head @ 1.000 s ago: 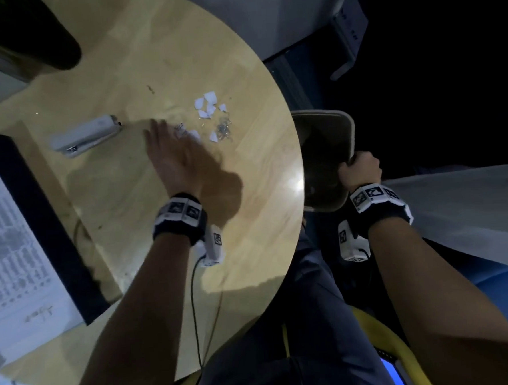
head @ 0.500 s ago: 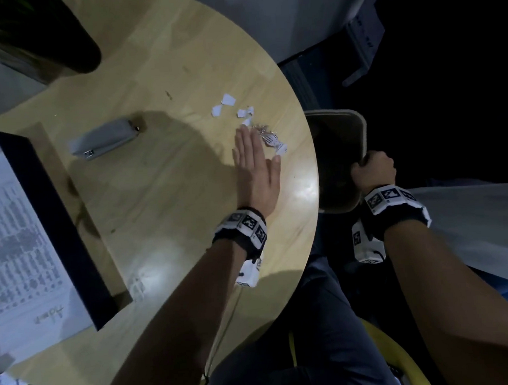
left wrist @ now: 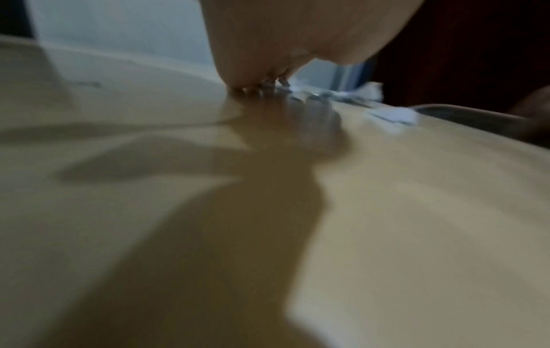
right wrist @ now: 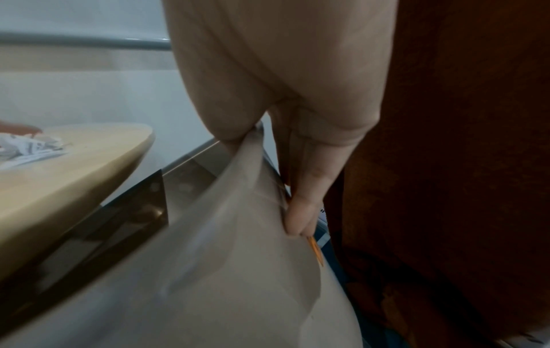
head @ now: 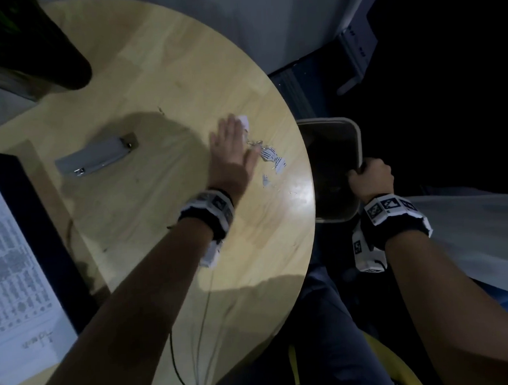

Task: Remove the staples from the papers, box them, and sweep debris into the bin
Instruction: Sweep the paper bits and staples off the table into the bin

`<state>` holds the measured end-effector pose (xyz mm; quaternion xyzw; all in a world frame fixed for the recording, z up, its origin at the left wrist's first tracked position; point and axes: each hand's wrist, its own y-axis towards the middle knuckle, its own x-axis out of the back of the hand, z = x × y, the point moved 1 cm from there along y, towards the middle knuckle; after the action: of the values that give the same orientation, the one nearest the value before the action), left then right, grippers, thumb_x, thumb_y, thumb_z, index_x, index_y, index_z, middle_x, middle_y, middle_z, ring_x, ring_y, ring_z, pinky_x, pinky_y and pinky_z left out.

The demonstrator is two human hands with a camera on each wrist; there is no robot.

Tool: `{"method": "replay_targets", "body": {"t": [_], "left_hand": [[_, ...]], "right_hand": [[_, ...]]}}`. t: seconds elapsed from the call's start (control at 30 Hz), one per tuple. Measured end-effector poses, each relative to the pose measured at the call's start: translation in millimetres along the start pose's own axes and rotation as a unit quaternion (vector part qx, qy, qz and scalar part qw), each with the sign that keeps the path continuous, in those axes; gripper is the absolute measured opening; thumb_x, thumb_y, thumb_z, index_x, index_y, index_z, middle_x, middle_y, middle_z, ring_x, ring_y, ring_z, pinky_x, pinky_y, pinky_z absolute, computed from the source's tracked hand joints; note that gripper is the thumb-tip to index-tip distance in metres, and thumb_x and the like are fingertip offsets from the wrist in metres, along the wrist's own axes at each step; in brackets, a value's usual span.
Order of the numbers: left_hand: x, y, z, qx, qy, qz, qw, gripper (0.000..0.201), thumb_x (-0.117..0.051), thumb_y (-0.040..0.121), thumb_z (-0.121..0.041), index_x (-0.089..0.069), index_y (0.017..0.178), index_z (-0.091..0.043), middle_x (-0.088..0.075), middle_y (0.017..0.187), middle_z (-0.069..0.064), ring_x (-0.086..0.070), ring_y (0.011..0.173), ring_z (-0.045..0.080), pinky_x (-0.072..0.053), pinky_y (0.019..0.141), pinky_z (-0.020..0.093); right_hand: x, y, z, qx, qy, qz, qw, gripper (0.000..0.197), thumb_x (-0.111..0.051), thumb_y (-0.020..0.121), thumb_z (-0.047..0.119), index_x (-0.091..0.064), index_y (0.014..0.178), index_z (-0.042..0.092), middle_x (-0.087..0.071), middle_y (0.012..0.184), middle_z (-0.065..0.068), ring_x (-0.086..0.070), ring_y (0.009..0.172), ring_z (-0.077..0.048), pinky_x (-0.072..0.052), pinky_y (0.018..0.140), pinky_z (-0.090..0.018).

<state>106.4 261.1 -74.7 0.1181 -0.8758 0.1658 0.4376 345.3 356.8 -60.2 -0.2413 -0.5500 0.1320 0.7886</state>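
My left hand [head: 232, 152] lies flat, fingers straight, on the round wooden table [head: 156, 79], its edge against a small heap of torn paper scraps and staples [head: 271, 157]. One more scrap [head: 265, 180] lies nearer me. In the left wrist view the scraps [left wrist: 396, 115] sit just past the fingertips [left wrist: 268, 84]. My right hand [head: 369, 179] grips the rim of a beige bin [head: 358, 144] held just below the table's right edge. The right wrist view shows its fingers [right wrist: 306, 204] curled over the bin wall [right wrist: 238, 235].
A grey stapler [head: 94, 159] lies on the table left of my hand. A black box holding printed papers [head: 10, 266] fills the left edge. A dark plant pot [head: 29, 42] stands at the far left. A yellow chair [head: 385, 363] is under me.
My left hand swept the scraps and staples rightward across the table to near its right edge. The right hand kept holding the bin by the edge.
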Motion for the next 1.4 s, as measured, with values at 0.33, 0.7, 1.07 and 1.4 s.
{"method": "replay_targets", "body": {"t": [0.33, 0.7, 1.07, 1.4], "left_hand": [[36, 51, 18, 0.052, -0.05, -0.117, 0.99, 0.069, -0.018, 0.09, -0.045, -0.019, 0.142, 0.001, -0.016, 0.154, 0.02, -0.009, 0.144, 0.031, -0.001, 0.117, 0.037], [-19, 17, -26, -0.024, 0.048, 0.068, 0.996, 0.071, -0.009, 0.092, -0.049, -0.001, 0.145, -0.003, 0.003, 0.156, 0.018, 0.007, 0.144, 0.027, 0.01, 0.114, 0.037], [71, 50, 80, 0.21, 0.047, -0.134, 0.967, 0.056, -0.022, 0.099, -0.028, -0.013, 0.143, 0.004, -0.01, 0.155, 0.022, -0.006, 0.144, 0.035, -0.004, 0.118, 0.048], [-15, -5, -15, 0.062, 0.052, -0.03, 0.996, 0.072, -0.012, 0.088, -0.045, -0.017, 0.143, 0.001, -0.013, 0.154, 0.023, -0.008, 0.143, 0.035, -0.003, 0.117, 0.046]], "right_hand": [[4, 7, -1, -0.004, -0.007, 0.002, 1.0, 0.029, -0.055, 0.089, 0.017, -0.063, 0.108, -0.003, -0.066, 0.108, -0.028, -0.062, 0.102, -0.042, -0.047, 0.076, -0.036], [12, 18, -2, 0.012, 0.004, -0.013, 1.0, 0.03, -0.054, 0.088, 0.016, -0.064, 0.11, 0.0, -0.066, 0.108, -0.028, -0.061, 0.102, -0.043, -0.05, 0.083, -0.04], [9, 14, -6, 0.009, -0.008, 0.002, 1.0, 0.028, -0.054, 0.087, 0.019, -0.065, 0.105, 0.001, -0.067, 0.102, -0.028, -0.062, 0.098, -0.044, -0.05, 0.08, -0.04], [8, -3, -5, 0.009, 0.014, 0.001, 1.0, 0.029, -0.054, 0.086, 0.017, -0.064, 0.108, 0.0, -0.067, 0.107, -0.027, -0.061, 0.102, -0.043, -0.05, 0.084, -0.041]]}}
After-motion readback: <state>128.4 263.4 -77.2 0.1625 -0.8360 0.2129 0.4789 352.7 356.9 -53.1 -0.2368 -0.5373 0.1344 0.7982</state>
